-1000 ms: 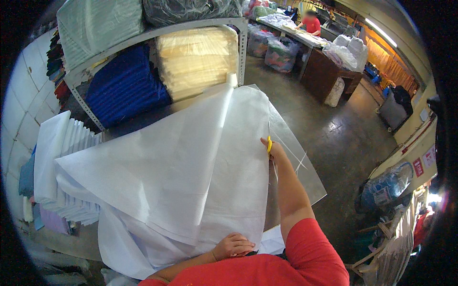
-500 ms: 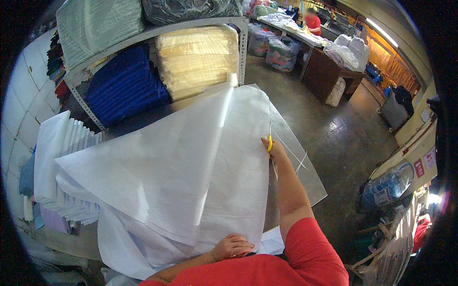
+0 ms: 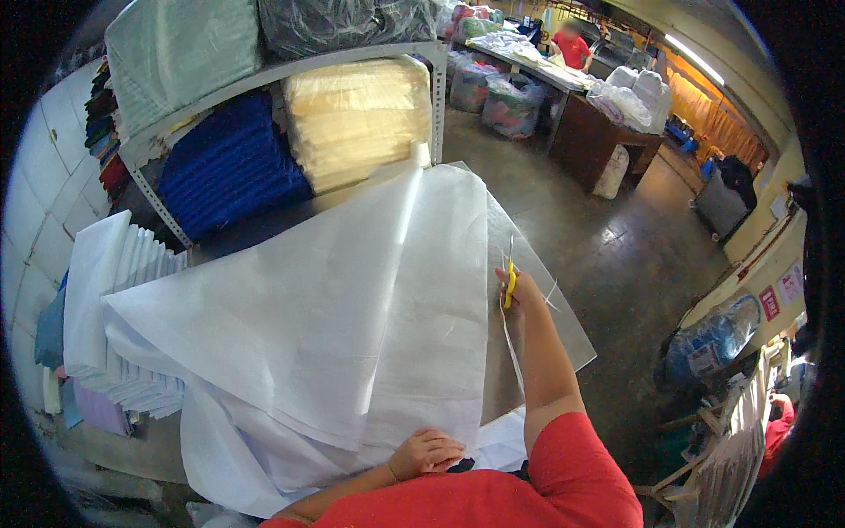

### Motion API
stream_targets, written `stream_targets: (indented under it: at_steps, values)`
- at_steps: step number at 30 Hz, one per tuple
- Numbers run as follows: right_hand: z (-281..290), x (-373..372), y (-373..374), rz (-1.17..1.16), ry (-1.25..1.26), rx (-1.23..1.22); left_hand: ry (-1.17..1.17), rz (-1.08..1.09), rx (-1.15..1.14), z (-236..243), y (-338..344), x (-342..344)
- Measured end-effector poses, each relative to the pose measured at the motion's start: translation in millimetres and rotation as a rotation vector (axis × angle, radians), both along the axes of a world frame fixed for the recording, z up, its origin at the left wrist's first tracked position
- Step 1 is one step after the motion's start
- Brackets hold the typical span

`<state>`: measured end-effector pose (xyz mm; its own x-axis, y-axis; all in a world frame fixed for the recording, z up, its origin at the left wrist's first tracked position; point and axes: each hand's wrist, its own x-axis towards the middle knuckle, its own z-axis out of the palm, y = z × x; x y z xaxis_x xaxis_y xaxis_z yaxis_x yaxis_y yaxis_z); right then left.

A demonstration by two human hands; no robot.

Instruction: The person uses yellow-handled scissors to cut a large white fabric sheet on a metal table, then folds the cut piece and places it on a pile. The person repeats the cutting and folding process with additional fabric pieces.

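A large white fabric sheet (image 3: 299, 308) covers most of the table, folded over itself with a smooth right edge. My right hand (image 3: 521, 289) grips yellow-handled scissors (image 3: 510, 280) just right of that edge, apart from the fabric. The blades point away from me. A thin white strip (image 3: 513, 352) trails from beside this hand down along my forearm. My left hand (image 3: 426, 453) rests on the fabric at the near edge, its fingers lying together on the cloth. A small black item (image 3: 461, 465) shows partly beside it.
A stack of folded white material (image 3: 92, 299) stands at the left. Behind the table, a metal rack (image 3: 437, 114) holds wrapped blue and cream bundles. The grey tabletop (image 3: 563, 330) ends at the right. Across the floor, a person in red (image 3: 572, 48) stands at another table.
My right hand has shifted right and slightly nearer me with the scissors, off the fabric's edge. The trailing white strip now shows more fully. My left hand stays nearly in place.
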<state>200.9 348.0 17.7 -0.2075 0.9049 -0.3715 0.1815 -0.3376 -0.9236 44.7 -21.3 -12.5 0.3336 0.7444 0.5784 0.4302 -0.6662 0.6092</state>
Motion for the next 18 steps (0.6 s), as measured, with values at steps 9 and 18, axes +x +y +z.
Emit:
stream_targets:
  at_steps: [9,18]
  values:
    - [-16.0,52.1,-84.6,0.082,-0.253,0.192,0.110,0.004,-0.114,8.0,3.1,3.5]
    - [-14.2,133.9,-126.4,0.073,-0.745,0.348,0.611,-0.009,-0.181,11.1,4.2,7.8]
